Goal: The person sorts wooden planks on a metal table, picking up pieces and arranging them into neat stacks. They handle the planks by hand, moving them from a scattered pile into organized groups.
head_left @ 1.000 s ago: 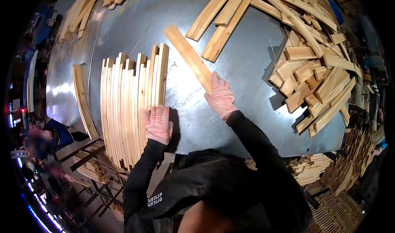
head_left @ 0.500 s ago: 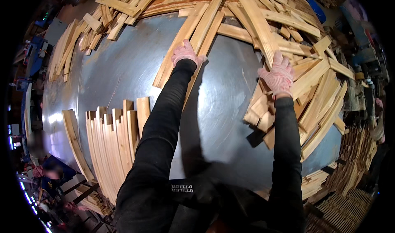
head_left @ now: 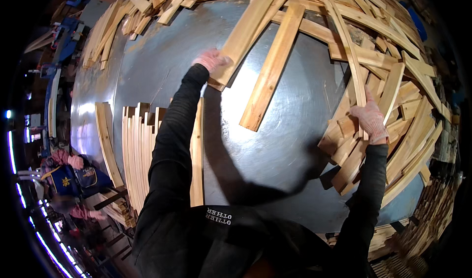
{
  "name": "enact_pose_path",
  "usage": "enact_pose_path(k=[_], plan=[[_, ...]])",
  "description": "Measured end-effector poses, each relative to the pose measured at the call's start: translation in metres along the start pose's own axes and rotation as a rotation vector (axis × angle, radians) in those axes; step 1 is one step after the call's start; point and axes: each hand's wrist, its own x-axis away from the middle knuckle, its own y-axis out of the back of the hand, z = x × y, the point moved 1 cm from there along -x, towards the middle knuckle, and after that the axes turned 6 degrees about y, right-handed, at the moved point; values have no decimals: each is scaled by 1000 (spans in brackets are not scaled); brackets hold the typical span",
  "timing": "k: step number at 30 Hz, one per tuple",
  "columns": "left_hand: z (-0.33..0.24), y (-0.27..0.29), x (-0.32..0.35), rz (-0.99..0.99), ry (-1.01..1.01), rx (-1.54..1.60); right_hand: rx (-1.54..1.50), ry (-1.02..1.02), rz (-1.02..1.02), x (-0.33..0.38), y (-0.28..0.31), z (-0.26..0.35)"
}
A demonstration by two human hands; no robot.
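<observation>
My left hand (head_left: 211,60), in a pinkish glove, grips the near left edge of a pale wooden plank (head_left: 250,30) slanting away over the grey metal tabletop (head_left: 290,116). A narrower plank lies partly under it. To the right, another plank (head_left: 273,67) lies flat by itself, touched by neither hand. My right hand (head_left: 369,118), gloved alike, is closed around the near end of a long plank (head_left: 345,44) turned on its edge. That hand is over a jumbled pile of planks (head_left: 413,135), and its fingertips are partly hidden.
Planks stand side by side in a row (head_left: 137,150) at the near left, with a single plank (head_left: 109,143) left of them. More loose pieces (head_left: 172,8) lie along the far edge. At the left rim is another person's gloved hand (head_left: 75,161) beside a dark blue bag (head_left: 64,180).
The right hand's plank has turned from its face onto its edge. My left hand has shifted its plank, and the plank beside it now lies apart. The view has shifted too.
</observation>
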Motion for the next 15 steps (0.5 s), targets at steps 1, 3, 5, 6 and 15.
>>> enact_pose_path(k=[1,3,5,6,15], plan=[[-42,-10,20,-49,-4,-233,-199,-12,25,3,-4,-18],[-68,-8,49,149,197,50,-417,-14,82,18,-22,14],[-80,-37,59,147,279,84,-310,2,-58,39,-70,47],[-100,-46,70,157,316,32,-402,-30,-71,38,-92,73],[-94,-115,279,-239,414,248,523,-12,-220,19,-227,132]])
